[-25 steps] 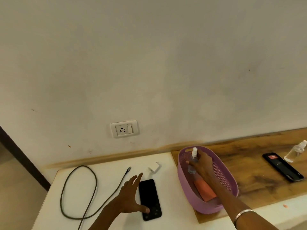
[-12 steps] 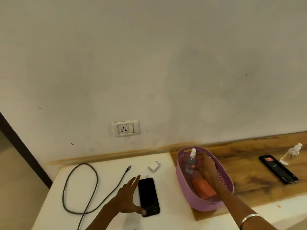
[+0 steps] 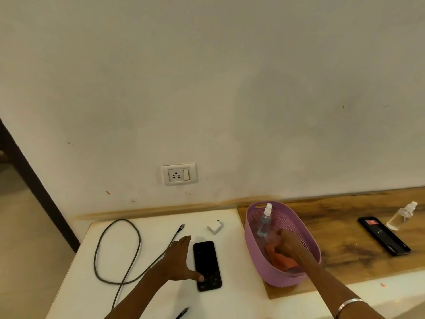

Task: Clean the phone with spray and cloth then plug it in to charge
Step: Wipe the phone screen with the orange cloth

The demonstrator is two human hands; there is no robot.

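A black phone lies flat on the white table. My left hand rests beside it with fingers spread and the thumb pressing on the phone's lower left part. My right hand is down inside the purple basket, fingers curled on the orange cloth at its bottom. A clear spray bottle with a white nozzle stands upright in the basket's far end, apart from the hand. A white charger plug and a grey cable lie on the table. The wall socket is above them.
The basket stands on a wooden board at the right. A second black phone and a second clear spray bottle lie farther right on the board. Another cable end shows at the near table edge.
My right hand has let go of the spray bottle and dropped lower in the basket onto the orange cloth. The left hand stays on the phone.
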